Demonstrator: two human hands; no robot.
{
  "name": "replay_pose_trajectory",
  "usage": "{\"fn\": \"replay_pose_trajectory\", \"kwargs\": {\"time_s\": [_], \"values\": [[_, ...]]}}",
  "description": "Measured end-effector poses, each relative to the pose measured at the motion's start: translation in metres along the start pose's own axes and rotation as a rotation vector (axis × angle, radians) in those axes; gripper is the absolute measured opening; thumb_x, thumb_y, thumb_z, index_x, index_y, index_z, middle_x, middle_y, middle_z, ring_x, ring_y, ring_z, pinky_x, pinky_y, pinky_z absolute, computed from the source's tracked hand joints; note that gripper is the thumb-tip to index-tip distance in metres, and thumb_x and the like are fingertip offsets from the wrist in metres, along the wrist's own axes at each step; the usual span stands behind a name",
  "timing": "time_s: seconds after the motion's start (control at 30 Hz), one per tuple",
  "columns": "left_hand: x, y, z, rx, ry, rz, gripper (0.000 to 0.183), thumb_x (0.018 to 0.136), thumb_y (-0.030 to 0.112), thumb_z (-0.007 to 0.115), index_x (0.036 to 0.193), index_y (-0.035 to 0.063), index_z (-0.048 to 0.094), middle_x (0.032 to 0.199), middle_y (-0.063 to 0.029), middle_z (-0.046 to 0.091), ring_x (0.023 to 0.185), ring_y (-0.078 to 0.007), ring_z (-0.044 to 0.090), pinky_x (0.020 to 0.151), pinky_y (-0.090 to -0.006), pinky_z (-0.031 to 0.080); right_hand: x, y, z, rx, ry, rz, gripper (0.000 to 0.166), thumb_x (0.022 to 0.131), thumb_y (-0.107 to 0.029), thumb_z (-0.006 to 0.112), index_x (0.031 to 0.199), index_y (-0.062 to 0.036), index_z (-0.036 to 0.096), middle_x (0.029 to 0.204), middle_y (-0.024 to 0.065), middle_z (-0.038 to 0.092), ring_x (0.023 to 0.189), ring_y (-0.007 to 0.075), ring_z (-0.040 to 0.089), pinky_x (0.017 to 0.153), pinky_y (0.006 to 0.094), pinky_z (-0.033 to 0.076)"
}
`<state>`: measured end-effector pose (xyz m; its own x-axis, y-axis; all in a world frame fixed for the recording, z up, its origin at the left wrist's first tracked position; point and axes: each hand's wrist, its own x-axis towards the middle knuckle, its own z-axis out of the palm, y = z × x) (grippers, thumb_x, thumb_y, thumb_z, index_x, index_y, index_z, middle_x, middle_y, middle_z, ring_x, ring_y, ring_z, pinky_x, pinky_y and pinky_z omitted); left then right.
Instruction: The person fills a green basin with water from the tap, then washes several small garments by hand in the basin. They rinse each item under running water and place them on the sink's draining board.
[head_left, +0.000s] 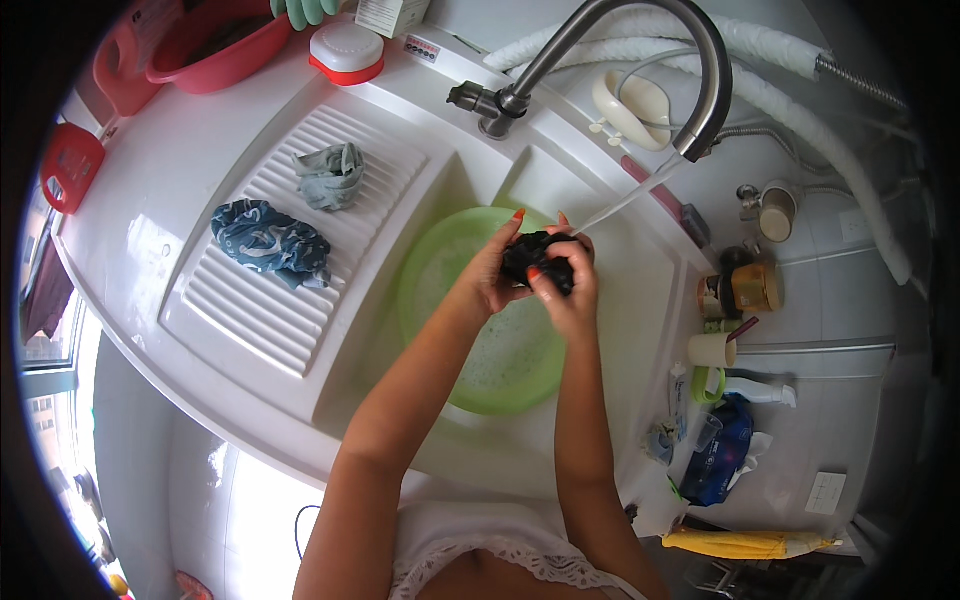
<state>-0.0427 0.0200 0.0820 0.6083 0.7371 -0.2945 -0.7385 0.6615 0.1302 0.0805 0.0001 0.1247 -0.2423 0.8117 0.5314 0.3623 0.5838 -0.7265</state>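
Both of my hands hold a bunched black cloth (540, 259) above a green plastic basin (487, 401) in the white sink. My left hand (491, 274) supports the cloth from the left, thumb raised. The fingers of my right hand (574, 281) press on its right side. Water runs from the curved metal faucet (705, 90) onto the cloth and my right fingers. Sudsy water lies in the basin. On the ribbed washboard at the left rest a wrung grey-green cloth (331, 177) and a dark blue patterned cloth (270, 241).
A white-and-red soap box (346, 52) and a pink basin (217, 60) stand at the back left. A red jug (71, 169) is at the far left. Along the right ledge are jars (754, 287), a cup (711, 350) and a blue packet (716, 450).
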Motion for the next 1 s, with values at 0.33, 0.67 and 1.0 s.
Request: {"fn": "replay_pose_trajectory", "kwargs": {"time_s": [0.33, 0.67, 1.0], "values": [[0.053, -0.030, -0.015, -0.236, -0.050, 0.285, 0.012, 0.086, 0.016, 0.053, 0.087, 0.0044, 0.054, 0.081, -0.0074, 0.057, 0.069, -0.0174, 0.057, 0.062, -0.0299, 0.050, 0.003, 0.002, 0.037, -0.310, 0.329, 0.244, 0.030, 0.075, -0.016, 0.069, 0.089, -0.0002, 0.048, 0.088, 0.0114, 0.053, 0.081, 0.0228, 0.052, 0.073, 0.0346, 0.044], [0.027, 0.009, 0.018, 1.057, 0.730, 0.635, 0.029, 0.079, 0.020, 0.064, 0.094, -0.0015, 0.053, 0.088, -0.0143, 0.059, 0.083, -0.0213, 0.056, 0.078, -0.0309, 0.044, 0.007, 0.060, 0.033, 1.006, 0.644, 0.828, 0.025, 0.083, -0.028, 0.058, 0.097, -0.0071, 0.054, 0.092, 0.0067, 0.059, 0.080, 0.0220, 0.060, 0.075, 0.0385, 0.049], [0.052, 0.116, 0.019, 1.089, 0.851, 1.583, 0.065, 0.082, 0.021, 0.061, 0.132, -0.0019, 0.027, 0.126, -0.0305, 0.039, 0.115, -0.0420, 0.041, 0.095, -0.0431, 0.034, 0.012, 0.029, 0.033, 1.271, 0.556, 1.010, 0.019, 0.083, -0.025, 0.058, 0.088, -0.0068, 0.057, 0.089, 0.0071, 0.063, 0.083, 0.0235, 0.061, 0.076, 0.0381, 0.050]]}}
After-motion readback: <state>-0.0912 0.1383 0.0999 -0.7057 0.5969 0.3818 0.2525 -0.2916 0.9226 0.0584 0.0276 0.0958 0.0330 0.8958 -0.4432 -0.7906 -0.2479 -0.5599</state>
